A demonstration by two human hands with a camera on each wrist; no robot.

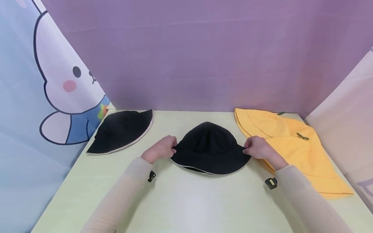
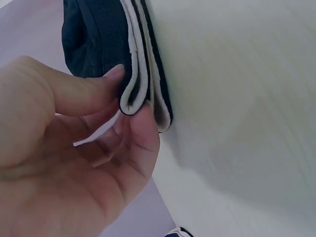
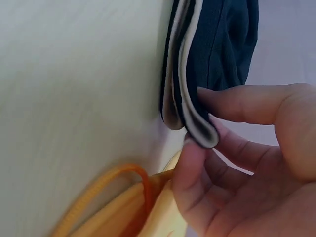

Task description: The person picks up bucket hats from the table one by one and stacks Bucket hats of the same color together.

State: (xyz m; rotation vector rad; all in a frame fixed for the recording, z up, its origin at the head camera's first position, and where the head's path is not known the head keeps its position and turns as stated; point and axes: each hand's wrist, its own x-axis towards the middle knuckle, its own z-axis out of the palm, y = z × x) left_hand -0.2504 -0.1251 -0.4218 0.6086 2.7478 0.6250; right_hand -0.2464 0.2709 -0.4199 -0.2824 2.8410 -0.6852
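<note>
A black bucket hat (image 1: 207, 145) with pale brim edging lies flattened in the middle of the table, crown toward the back. At its left end my left hand (image 1: 162, 148) pinches the brim between thumb and fingers. The right hand (image 1: 258, 149) grips the opposite end in the same way. Up close in the left wrist view, the pinched brim (image 2: 129, 94) is folded double, and another pale-edged layer (image 2: 160, 106) lies directly beneath it. The right wrist view has the same pair: pinched fold (image 3: 197, 123) and lower layer (image 3: 170, 111).
Another black hat (image 1: 120, 132) lies folded at the back left of the table (image 1: 192, 204). Overlapping yellow hats (image 1: 303, 158) with small green leaf tabs cover the right side, close to my right hand. A purple cloth (image 1: 198, 58) hangs behind the table.
</note>
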